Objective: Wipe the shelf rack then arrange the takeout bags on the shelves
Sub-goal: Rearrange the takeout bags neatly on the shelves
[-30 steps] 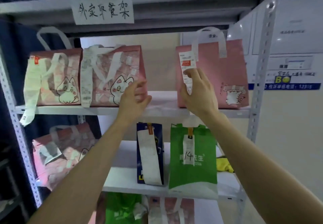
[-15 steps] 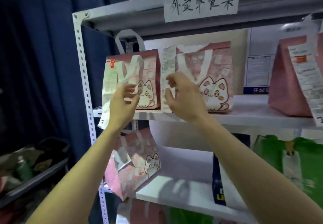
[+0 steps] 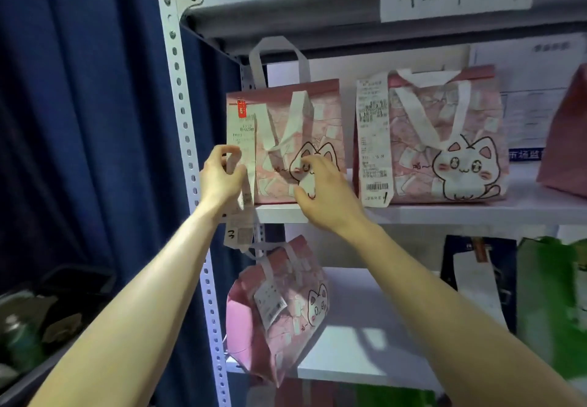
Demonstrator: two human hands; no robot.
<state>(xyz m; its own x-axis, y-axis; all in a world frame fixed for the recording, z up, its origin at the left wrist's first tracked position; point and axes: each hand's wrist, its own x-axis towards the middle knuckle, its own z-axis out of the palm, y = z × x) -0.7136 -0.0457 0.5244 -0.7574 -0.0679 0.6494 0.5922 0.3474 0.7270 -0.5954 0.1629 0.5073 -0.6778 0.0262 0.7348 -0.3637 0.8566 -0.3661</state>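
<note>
Pinching the long receipt (image 3: 243, 165) on the leftmost pink cat bag (image 3: 286, 140), left hand (image 3: 220, 178) fingers clamped on paper; right hand (image 3: 320, 190) fingers spread against bag front. Bag stands on upper shelf (image 3: 444, 211), left end.

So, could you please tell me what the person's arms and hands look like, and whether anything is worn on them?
Both forearms are bare as far as the frame shows: no sleeves or gloves. The left hand and right hand show no ring, watch or bracelet on the sides facing the camera.
</note>
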